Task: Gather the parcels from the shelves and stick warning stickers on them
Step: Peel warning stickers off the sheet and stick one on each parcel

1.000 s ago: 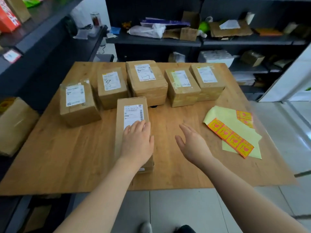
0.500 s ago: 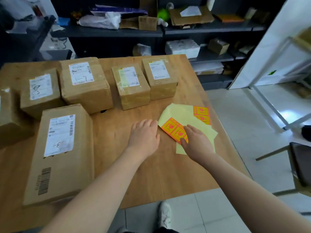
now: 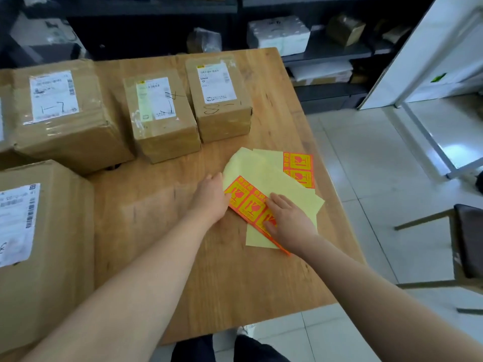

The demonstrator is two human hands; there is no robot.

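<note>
Presently, items on view:

1. Wooden table (image 3: 235, 278): bears all parcels and sticker sheets; its right edge borders a tiled floor (image 3: 379, 165).
2. Sticker strip (image 3: 248, 202): orange-and-yellow warning stickers in a row, lying aslant on the near yellow sheet, right of the table's centre.
3. Yellow backing sheets (image 3: 261, 168): two overlapping, flat on the table, just in front of the two rightmost parcels.
4. Sticker pair (image 3: 299, 169): two more orange stickers on the far sheet, at its right edge.
5. Left hand (image 3: 210, 198): palm down, fingers loose and extended, fingertips touching the strip's left end; whether it pinches the edge cannot be told.
6. Right hand (image 3: 290, 222): palm down, fingers spread flat, pressing on the strip's near end; nothing clasped.
7. Parcel marked "S-1" (image 3: 219, 100): brown carton with white label, rightmost of the back row, just beside item 8.
8. Parcel with green-tinted label (image 3: 159, 116): carton in the middle of the row.
9. Parcel marked "1-7" (image 3: 60, 116): larger taped carton, left of item 8.
10. Long parcel (image 3: 39, 252): near left, barcode label on top, well apart from both hands.
11. Dark shelving (image 3: 326, 48): behind the table, holding a white package (image 3: 278, 32) and other wrapped goods.
</note>
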